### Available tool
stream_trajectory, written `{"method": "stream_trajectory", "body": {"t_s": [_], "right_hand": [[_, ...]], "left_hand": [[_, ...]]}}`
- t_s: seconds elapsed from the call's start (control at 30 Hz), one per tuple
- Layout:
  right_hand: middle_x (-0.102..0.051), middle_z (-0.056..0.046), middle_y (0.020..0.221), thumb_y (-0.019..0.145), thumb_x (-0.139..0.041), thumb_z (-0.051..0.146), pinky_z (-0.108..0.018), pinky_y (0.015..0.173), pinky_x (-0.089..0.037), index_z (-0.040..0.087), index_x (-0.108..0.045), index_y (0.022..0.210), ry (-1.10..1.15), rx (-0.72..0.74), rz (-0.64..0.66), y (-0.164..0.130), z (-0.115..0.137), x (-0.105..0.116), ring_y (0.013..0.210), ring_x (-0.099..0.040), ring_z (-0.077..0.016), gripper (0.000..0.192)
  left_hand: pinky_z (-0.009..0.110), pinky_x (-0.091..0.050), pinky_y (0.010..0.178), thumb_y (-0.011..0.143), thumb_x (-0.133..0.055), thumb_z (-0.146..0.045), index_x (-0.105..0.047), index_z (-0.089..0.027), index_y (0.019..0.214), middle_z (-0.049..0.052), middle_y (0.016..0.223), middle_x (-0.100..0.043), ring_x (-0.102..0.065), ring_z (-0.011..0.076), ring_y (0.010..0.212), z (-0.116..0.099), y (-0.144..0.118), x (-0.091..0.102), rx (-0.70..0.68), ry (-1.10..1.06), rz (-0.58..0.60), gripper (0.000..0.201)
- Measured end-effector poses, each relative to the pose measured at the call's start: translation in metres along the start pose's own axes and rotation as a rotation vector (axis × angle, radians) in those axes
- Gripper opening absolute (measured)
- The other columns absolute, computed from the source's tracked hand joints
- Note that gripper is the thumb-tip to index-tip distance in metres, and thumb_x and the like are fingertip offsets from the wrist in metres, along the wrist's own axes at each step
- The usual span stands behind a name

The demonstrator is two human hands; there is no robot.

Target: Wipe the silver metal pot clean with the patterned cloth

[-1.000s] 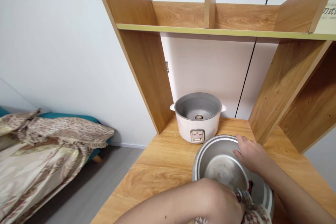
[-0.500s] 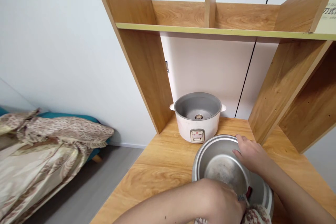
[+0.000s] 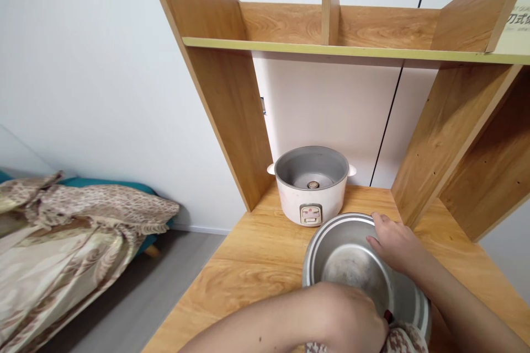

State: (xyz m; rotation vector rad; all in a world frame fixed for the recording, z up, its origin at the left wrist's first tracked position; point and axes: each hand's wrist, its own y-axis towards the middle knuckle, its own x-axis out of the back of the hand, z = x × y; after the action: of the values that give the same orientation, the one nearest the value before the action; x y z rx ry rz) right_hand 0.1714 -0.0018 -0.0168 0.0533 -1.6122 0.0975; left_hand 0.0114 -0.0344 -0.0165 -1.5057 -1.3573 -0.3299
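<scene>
A silver metal inner pot (image 3: 351,265) rests on the wooden tabletop, its inside turned up toward me. At its far right rim is my right hand (image 3: 391,234), with the thumb inside the rim and the fingers over the edge. My left hand (image 3: 356,311) is closed low over the near part of the pot. A brown and white patterned cloth (image 3: 406,336) bunches out beside that fist, and a small dark red bit shows by the fingers. Most of what the left fingers grip is hidden. Behind the pot stands a white rice cooker body (image 3: 312,198), lidless, with its inside bare.
The wooden desk (image 3: 244,276) has upright side panels and a shelf (image 3: 290,46) above the cooker. To the left, a bed (image 3: 83,220) with a patterned fringed cover stands by the white wall. Grey floor (image 3: 165,276) lies between bed and desk.
My left hand has shifted slightly on the pot, and less of the grey and red piece by its fingers shows. My right hand keeps its place on the rim.
</scene>
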Motion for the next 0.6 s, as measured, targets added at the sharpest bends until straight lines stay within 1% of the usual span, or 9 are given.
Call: {"method": "stream_trajectory", "body": {"t_s": [0.1,0.2,0.27,0.37,0.43,0.5,0.6], "right_hand": [[-0.066,-0.013,0.104,0.093,-0.045,0.033,-0.033,0.068,-0.038,0.018,-0.048,0.104,-0.002,-0.003,-0.002,0.000,0.000,-0.002,0.091,-0.067,-0.0301,0.019],[-0.066,-0.013,0.104,0.093,-0.045,0.033,-0.033,0.067,-0.037,0.018,-0.048,0.105,-0.005,-0.001,-0.008,0.000,-0.001,-0.003,0.091,-0.067,-0.0304,0.019],[-0.066,-0.013,0.103,0.093,-0.045,0.033,-0.033,0.068,-0.038,0.018,-0.048,0.104,-0.005,0.004,-0.009,0.000,0.000,-0.002,0.090,-0.067,-0.0298,0.018],[-0.066,-0.014,0.103,0.094,-0.046,0.033,-0.033,0.068,-0.038,0.019,-0.048,0.102,-0.004,0.001,-0.002,-0.001,0.000,-0.001,0.090,-0.067,-0.0291,0.016],[-0.066,-0.014,0.104,0.093,-0.046,0.032,-0.033,0.068,-0.038,0.018,-0.048,0.102,-0.004,0.000,-0.002,-0.001,0.000,-0.001,0.090,-0.067,-0.0294,0.017],[-0.066,-0.014,0.104,0.093,-0.046,0.032,-0.034,0.068,-0.038,0.018,-0.048,0.104,-0.003,0.003,-0.008,-0.001,0.000,-0.001,0.091,-0.067,-0.0302,0.018],[-0.066,-0.014,0.104,0.093,-0.045,0.033,-0.034,0.067,-0.038,0.018,-0.048,0.104,-0.002,0.003,-0.008,0.000,-0.001,-0.001,0.091,-0.067,-0.0305,0.018]], "left_hand": [[0.033,-0.047,0.053,0.068,-0.060,-0.032,-0.068,-0.009,0.113,0.016,0.083,-0.074,-0.068,0.0279,0.068,-0.002,-0.001,0.003,0.004,0.107,0.122,0.051],[0.034,-0.049,0.056,0.071,-0.058,-0.032,-0.060,-0.007,0.126,0.020,0.095,-0.073,-0.070,0.0299,0.079,-0.010,-0.006,0.012,0.033,0.105,0.161,0.061],[0.035,-0.049,0.057,0.073,-0.055,-0.032,-0.059,-0.004,0.127,0.022,0.100,-0.072,-0.070,0.0306,0.084,-0.014,-0.009,0.018,0.042,0.104,0.215,0.060],[0.033,-0.049,0.056,0.074,-0.054,-0.029,-0.062,-0.002,0.122,0.022,0.101,-0.072,-0.070,0.0299,0.087,-0.017,-0.012,0.024,0.050,0.122,0.297,0.055],[0.032,-0.049,0.055,0.074,-0.056,-0.031,-0.062,-0.003,0.122,0.021,0.100,-0.072,-0.070,0.0292,0.086,-0.017,-0.011,0.024,0.061,0.136,0.295,0.056],[0.032,-0.048,0.055,0.074,-0.058,-0.036,-0.063,-0.004,0.120,0.020,0.096,-0.073,-0.070,0.0293,0.083,-0.014,-0.009,0.021,0.046,0.143,0.257,0.057],[0.034,-0.048,0.055,0.074,-0.059,-0.046,-0.069,-0.005,0.109,0.018,0.085,-0.073,-0.069,0.0290,0.075,-0.009,-0.006,0.014,-0.008,0.147,0.183,0.054]]}}
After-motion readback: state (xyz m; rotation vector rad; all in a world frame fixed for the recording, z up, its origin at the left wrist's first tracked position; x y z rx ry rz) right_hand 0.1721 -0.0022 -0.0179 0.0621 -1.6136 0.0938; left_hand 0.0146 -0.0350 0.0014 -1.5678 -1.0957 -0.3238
